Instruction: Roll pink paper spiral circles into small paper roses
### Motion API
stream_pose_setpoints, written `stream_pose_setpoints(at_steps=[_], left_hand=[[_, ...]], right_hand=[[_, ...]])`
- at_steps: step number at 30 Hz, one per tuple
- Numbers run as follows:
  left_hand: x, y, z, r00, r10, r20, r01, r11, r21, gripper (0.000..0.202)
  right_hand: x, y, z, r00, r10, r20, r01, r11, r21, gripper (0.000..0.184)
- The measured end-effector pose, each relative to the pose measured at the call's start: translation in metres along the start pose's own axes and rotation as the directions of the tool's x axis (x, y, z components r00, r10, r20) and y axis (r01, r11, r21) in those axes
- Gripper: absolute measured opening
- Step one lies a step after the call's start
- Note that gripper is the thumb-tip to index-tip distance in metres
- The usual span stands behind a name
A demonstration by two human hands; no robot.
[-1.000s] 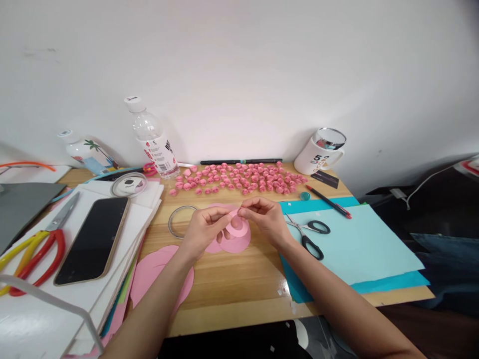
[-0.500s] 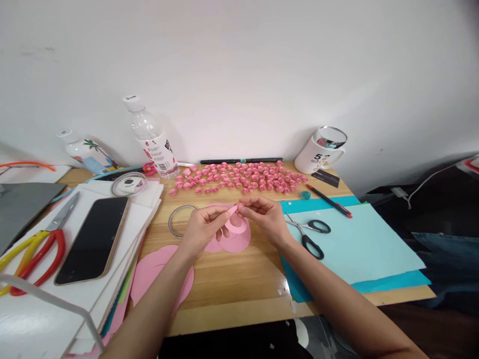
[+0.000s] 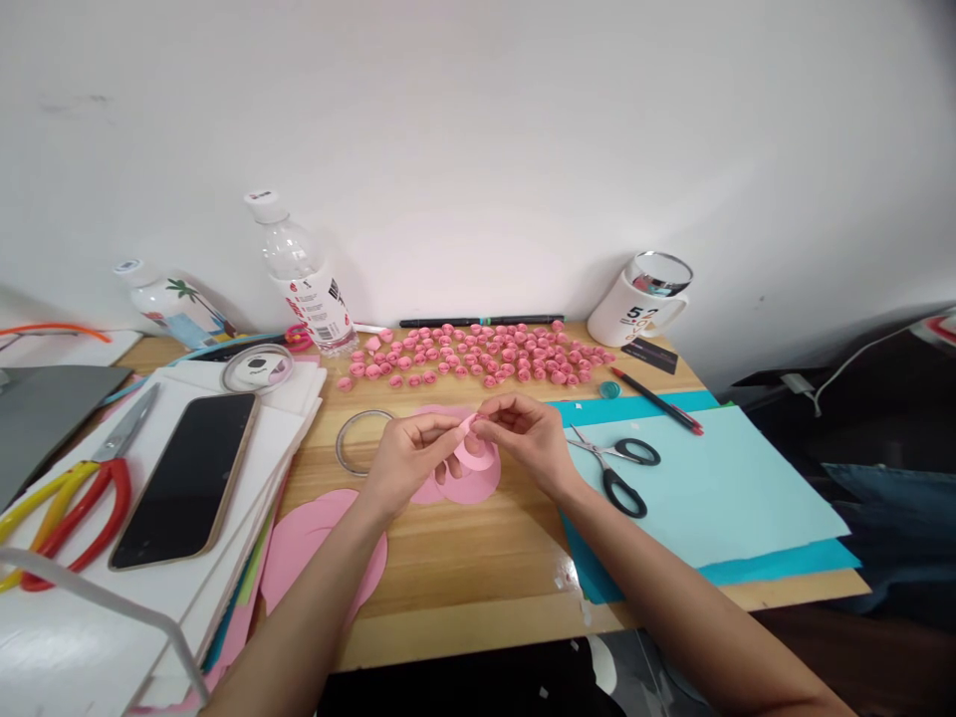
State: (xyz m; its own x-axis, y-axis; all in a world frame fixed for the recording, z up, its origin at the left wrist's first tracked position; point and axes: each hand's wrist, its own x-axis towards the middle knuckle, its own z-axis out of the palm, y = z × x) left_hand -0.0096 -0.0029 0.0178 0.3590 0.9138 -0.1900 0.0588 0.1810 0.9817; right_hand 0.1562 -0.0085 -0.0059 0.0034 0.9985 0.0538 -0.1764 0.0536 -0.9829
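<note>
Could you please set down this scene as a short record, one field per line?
Left hand: holds a curved pink paper strip
Right hand: pinches the same strip's upper part
Beyond the hands: many small pink paper coils
Right: black-handled scissors on blue sheets
Left: phone on white papers
Back: labelled bottle left, white mug right

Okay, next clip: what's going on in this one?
A person's left hand and right hand pinch a curled pink paper strip over flat pink paper pieces. Beyond them, many small pink paper rolls lie spread across the wooden table. Black-handled scissors rest on blue paper to the right.
</note>
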Motion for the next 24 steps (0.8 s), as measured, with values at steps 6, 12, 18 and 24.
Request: stream_pose_setpoints(at_steps=[6, 12, 18, 24], left_hand=[[0.0001, 0.0001, -0.0002, 1.000, 0.019, 0.006, -0.019, 1.000, -0.016, 0.022], [0.0002, 0.0008, 0.0002, 0.999, 0.031, 0.011, -0.030, 0.998, -0.048, 0.019], [-0.0001, 0.0038, 0.0012, 0.998, 0.043, -0.043, -0.045, 0.997, -0.060, 0.016], [0.0005, 0.0024, 0.0018, 0.997, 0.032, -0.069, -0.036, 0.998, -0.058, 0.018]], right_hand=[[-0.0003, 0.0014, -0.0004, 1.000, -0.006, -0.015, 0.006, 1.000, -0.012, 0.025], [-0.0003, 0.0037, -0.0004, 1.000, 0.001, -0.023, -0.001, 0.999, 0.038, 0.025], [-0.0007, 0.0034, 0.0006, 1.000, -0.020, -0.020, 0.020, 1.000, -0.011, 0.021], [-0.0010, 0.0014, 0.0019, 0.999, -0.036, 0.002, 0.036, 0.998, -0.052, 0.021]])
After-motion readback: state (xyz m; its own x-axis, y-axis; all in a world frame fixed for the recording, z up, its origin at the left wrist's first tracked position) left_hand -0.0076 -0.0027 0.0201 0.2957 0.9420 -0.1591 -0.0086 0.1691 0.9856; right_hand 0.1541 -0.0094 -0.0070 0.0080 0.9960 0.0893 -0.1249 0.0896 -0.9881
